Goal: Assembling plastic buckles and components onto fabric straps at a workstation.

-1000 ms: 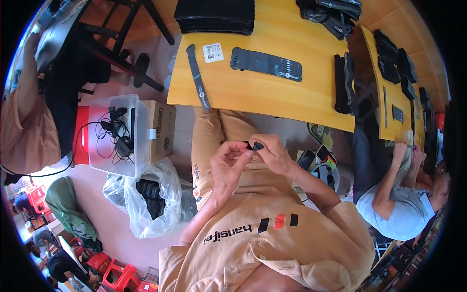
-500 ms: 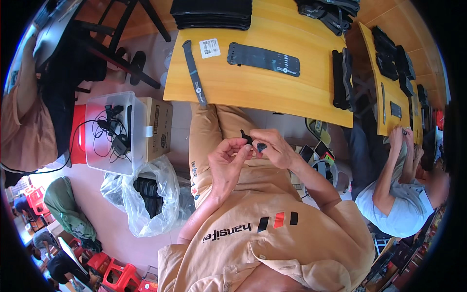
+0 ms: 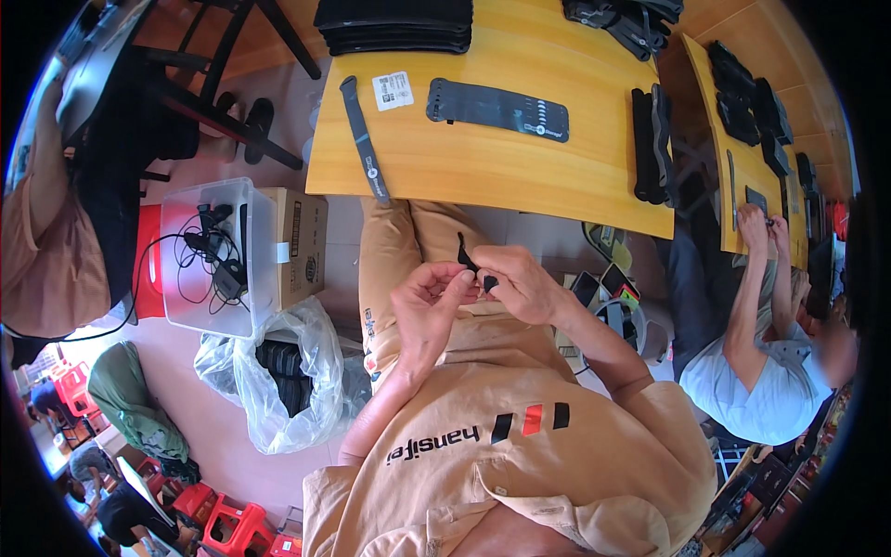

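Over the lap, just below the near edge of the counter [image 3: 483, 176], both hands meet on a small black strap piece [image 3: 471, 265]. Left hand [image 3: 429, 311] pinched closed, thumb and forefinger gripping the lower end of the piece; right hand [image 3: 522, 283] likewise closed on it from the three o'clock side, fingers [image 3: 490, 278] curled over the top. Best done with a firm, short grip close to the joint, so the thin black tab sticking up toward twelve o'clock does not bend or slip. Worth keeping the piece level and centred between the hands, elbows tucked, since anything dropped would likely fall to the lap or floor. Wise to work by feel as well as sight, the part being too small to make out in detail. On the counter at twelve o'clock lie a long black strap [image 3: 362, 139], a white label [image 3: 393, 90] and a flat black band [image 3: 497, 109], well apart from the hands. At nine o'clock, a clear plastic box [image 3: 190, 316] of cables beside a cardboard box [image 3: 302, 241].
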Demonstrator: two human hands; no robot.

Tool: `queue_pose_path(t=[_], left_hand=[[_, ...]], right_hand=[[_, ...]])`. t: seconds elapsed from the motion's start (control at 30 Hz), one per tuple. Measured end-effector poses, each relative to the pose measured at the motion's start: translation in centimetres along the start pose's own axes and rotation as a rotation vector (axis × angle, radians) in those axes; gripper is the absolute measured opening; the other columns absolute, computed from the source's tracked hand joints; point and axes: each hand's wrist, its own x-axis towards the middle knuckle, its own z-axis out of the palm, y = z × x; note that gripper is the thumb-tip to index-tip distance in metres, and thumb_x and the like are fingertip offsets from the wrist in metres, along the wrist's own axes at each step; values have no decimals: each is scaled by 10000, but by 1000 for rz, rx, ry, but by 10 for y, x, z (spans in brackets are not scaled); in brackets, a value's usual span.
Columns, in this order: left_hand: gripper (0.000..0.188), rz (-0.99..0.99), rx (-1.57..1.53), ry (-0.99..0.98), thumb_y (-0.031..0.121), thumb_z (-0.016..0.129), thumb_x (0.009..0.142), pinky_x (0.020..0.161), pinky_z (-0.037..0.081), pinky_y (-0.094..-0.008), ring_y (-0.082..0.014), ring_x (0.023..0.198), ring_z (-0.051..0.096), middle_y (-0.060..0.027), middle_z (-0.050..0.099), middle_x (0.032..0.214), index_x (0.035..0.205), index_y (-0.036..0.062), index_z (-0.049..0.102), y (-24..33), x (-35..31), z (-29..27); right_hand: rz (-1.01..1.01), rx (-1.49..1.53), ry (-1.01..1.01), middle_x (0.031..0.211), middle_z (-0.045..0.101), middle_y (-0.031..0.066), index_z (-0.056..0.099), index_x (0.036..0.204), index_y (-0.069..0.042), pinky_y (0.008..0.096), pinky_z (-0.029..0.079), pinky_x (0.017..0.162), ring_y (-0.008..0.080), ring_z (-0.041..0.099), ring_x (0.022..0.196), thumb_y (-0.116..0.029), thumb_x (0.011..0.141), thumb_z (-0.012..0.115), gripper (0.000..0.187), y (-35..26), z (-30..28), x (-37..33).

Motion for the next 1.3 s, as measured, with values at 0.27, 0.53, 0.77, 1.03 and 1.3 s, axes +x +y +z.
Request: queue_pose_path(t=[0.27, 0.53, 0.77, 1.03, 1.3], left_hand=[[119, -46, -34, -46, 40, 616, 831, 626, 543, -243, -143, 661, 636, -115, 645, 769, 891, -62, 599, 2, 3, -8], [109, -51, -74, -85, 11, 616, 819, 628, 547, -242, -136, 666, 638, -114, 649, 769, 895, -65, 599, 3, 2, -9], [95, -43, 12, -52, -3, 605, 807, 600, 537, -239, -139, 645, 631, -113, 643, 742, 878, -67, 607, 5, 3, -5], [89, -21, 68, -36, 4, 560, 824, 592, 544, -237, -111, 649, 623, -83, 640, 743, 844, -70, 605, -1, 7, -3], [101, -19, 34, 5, -15, 519, 836, 587, 543, -234, -105, 631, 612, -76, 631, 739, 848, -67, 605, -1, 8, -1]], right_hand=[[-102, -174, -5, 650, 432, 191, 411, 736, 12, 433, 368, 532, 397, 470, 612, -13, 726, 469, 64, -8, 0, -2], [-110, -265, -24, 706, 479, 167, 454, 772, 12, 436, 409, 540, 375, 512, 615, -24, 736, 501, 69, -19, -2, -3], [-109, -331, 0, 706, 497, 164, 465, 761, 13, 436, 430, 542, 366, 532, 624, -45, 741, 504, 73, -17, 2, -4], [-80, -367, 40, 708, 525, 176, 467, 753, 8, 441, 439, 537, 374, 547, 621, -73, 743, 515, 95, -15, 9, -2], [-74, -330, 119, 679, 525, 162, 468, 722, 3, 430, 433, 522, 362, 543, 598, -47, 724, 529, 79, -6, 12, 0]])
